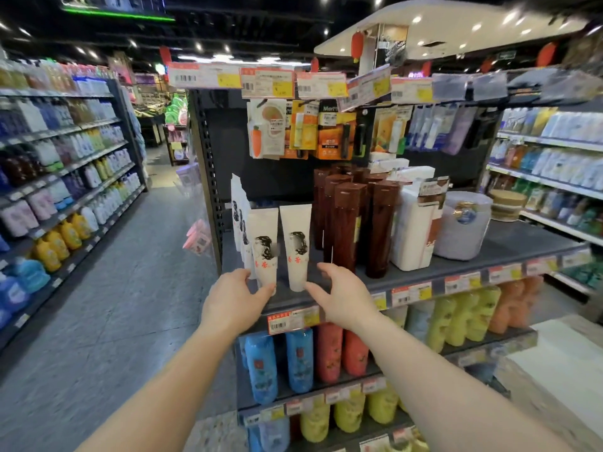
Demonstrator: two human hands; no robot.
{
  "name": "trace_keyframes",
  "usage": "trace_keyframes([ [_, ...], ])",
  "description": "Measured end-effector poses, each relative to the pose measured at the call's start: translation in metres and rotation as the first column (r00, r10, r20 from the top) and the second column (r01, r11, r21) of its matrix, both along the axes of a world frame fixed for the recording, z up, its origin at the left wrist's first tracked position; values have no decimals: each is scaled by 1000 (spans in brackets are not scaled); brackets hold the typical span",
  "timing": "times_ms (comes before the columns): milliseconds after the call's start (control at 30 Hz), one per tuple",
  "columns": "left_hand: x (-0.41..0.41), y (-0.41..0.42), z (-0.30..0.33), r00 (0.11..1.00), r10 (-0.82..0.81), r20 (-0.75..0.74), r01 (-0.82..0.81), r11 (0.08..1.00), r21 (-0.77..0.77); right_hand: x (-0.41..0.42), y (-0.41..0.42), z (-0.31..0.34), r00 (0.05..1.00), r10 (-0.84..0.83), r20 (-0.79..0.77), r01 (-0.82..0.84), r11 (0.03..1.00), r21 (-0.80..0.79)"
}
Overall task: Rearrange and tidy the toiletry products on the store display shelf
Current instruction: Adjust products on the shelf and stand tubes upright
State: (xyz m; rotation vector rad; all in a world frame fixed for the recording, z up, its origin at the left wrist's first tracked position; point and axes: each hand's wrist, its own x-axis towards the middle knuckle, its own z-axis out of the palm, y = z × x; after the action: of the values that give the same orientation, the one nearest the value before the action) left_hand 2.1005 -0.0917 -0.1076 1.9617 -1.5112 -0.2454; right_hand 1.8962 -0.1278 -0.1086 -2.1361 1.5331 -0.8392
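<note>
Two white tubes stand cap-down at the front left of the dark shelf (456,256): the left tube (263,246) and the right tube (296,243), each printed with a black-haired figure and red characters. More white tubes (237,216) line up behind the left one. My left hand (235,296) has its fingers apart, thumb and fingertips touching the base of the left tube. My right hand (342,295) is spread too, its thumb at the base of the right tube. Neither hand is closed around a tube.
Tall brown bottles (352,220) stand just right of the tubes, then white boxes (414,223) and a pale round tub (461,223). Carded products (293,132) hang above. Blue, red and yellow bottles (326,353) fill the lower shelves. An aisle and another shelving unit (65,177) lie to the left.
</note>
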Motion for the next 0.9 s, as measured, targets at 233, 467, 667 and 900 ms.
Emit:
trace_keyframes([
  [233,-95,55,24,927,125,354,-94,990,-104,-75,32,18,989,69,-129,-84,990,-115],
  [467,-211,59,31,854,-60,517,58,998,21,-181,51,32,905,-94,-414,-28,960,-278],
  [667,-305,18,36,807,-221,548,233,971,49,-278,43,31,903,-222,-368,149,965,-216],
  [900,-399,-56,24,788,-370,492,401,915,44,-365,-2,23,841,-356,-408,288,932,-221],
])
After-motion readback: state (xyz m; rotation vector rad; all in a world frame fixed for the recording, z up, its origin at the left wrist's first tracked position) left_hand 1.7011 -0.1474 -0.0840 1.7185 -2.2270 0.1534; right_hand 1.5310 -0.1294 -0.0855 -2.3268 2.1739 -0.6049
